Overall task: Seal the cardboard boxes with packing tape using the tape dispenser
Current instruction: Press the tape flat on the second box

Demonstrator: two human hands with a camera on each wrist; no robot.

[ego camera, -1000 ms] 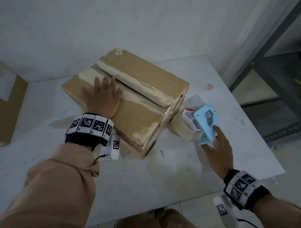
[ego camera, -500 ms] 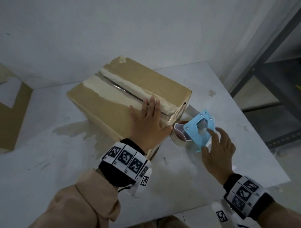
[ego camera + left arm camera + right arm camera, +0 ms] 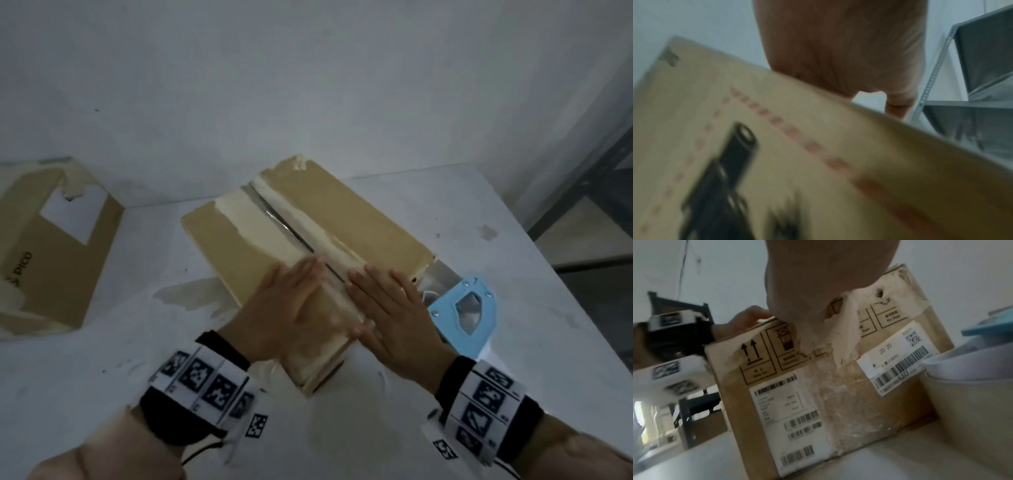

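Note:
A brown cardboard box point(image 3: 356, 219) lies on the white table point(image 3: 513, 260), its two top flaps meeting at a centre seam edged with torn pale paper. My left hand point(image 3: 291, 305) lies flat on the left flap near the front end. On the right flap beside the seam rests my right hand point(image 3: 387, 308), fingers straight. The blue tape dispenser point(image 3: 462, 315) with its tape roll stands on the table just right of the box, untouched. In the right wrist view the box's labelled end point(image 3: 818, 386) faces me; the left wrist view shows its blurred side point(image 3: 818, 162).
A second cardboard box point(image 3: 51, 246) with a white label sits at the table's left edge against the wall. A grey metal shelf frame point(image 3: 589, 192) stands beyond the table's right side. The table's right edge drops off close behind the dispenser.
My right hand let go of the tape dispenser and moved onto the box's right flap. My left hand slid along the top from the far left to the near end by the seam.

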